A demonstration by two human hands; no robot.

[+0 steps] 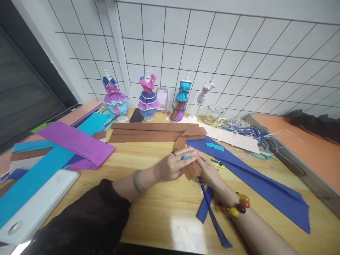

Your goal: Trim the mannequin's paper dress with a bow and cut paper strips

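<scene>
"Where is the folded brown sheet (pixel 193 171)?"

"Centre of the frame, the left hand (pixel 170 167) and right hand (pixel 211 172) closed around it, fingertips meeting, probably to keep its folds together."

"Anything in the way?"

"Navy strips (pixel 204 209) trail just below, a navy panel (pixel 252 177) crowds the right; dressed mannequins (pixel 147 97) stand well apart, upper centre."

The head-worn camera faces forward and down, with left hand (pixel 170 167) and right hand (pixel 210 170) close, counter (pixel 151 216) below, tiled wall (pixel 225 60) beyond.
</scene>
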